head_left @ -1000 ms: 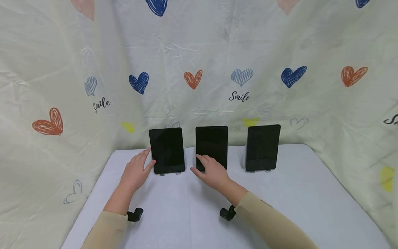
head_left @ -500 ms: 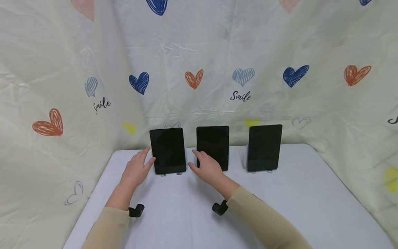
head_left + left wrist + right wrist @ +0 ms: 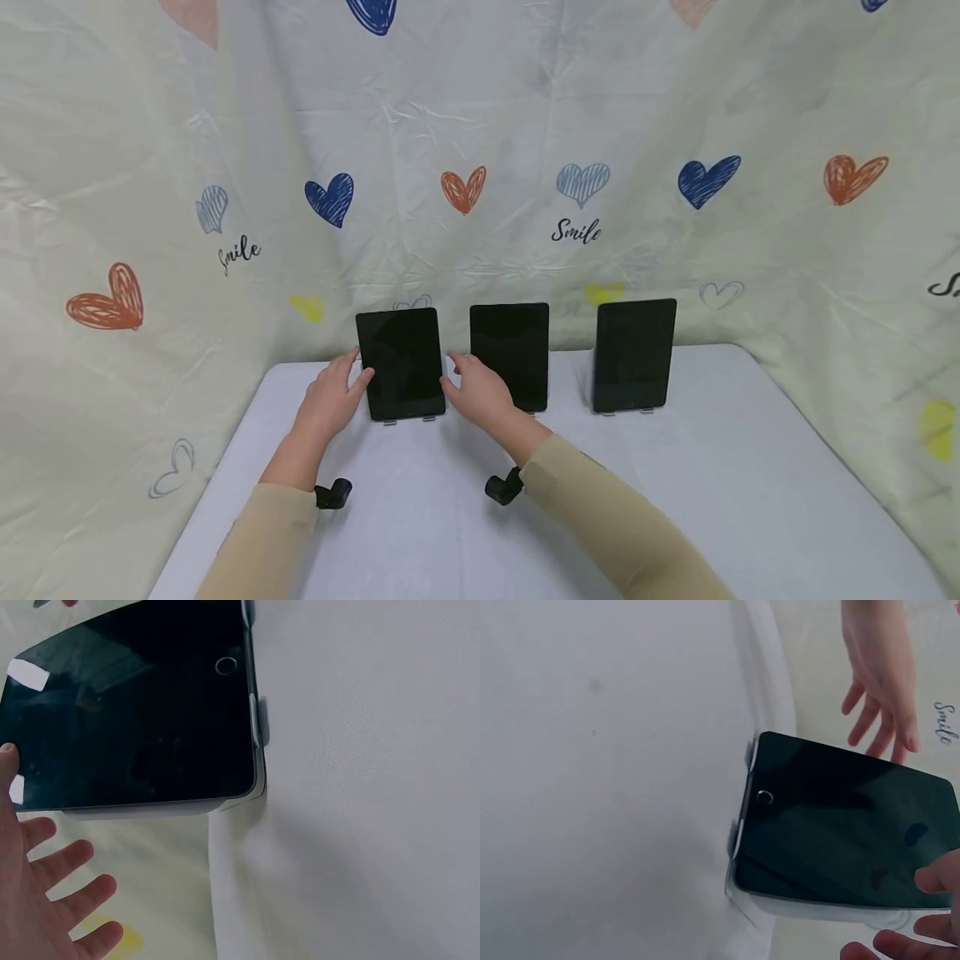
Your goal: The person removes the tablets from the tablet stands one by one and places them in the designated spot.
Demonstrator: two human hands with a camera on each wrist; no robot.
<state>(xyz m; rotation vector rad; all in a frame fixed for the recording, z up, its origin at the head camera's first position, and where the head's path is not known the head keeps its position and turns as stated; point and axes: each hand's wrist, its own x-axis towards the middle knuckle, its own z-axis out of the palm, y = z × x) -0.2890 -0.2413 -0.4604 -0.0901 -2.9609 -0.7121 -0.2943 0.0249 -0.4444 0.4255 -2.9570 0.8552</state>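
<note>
Three dark tablets stand upright in stands along the back of the white table [image 3: 675, 467], against the heart-print cloth [image 3: 570, 125]. The left tablet [image 3: 400, 363] is the one in play: it stands directly between the two hands, long axis vertical, screen facing the person, home button at the bottom.

Left hand [image 3: 327, 400] sits at its left edge — thumb tip on the screen's margin, fingers spread and straight beside it, nothing curled round. The left wrist view shows the fingers [image 3: 71, 862] splayed apart behind the edge, thumb just on the glass.

Right hand [image 3: 474, 392] sits at the right edge, in the gap before the middle tablet [image 3: 510, 357]. Fingers loosely extended; in the right wrist view its fingertips [image 3: 934, 879] look to be touching the tablet's edge, though the frame cuts them off, so contact is probable, not certain.

Both hands are about equally near, flanking the short sides — neither grips yet. The right tablet [image 3: 634, 354] stands well apart, untouched.
</note>
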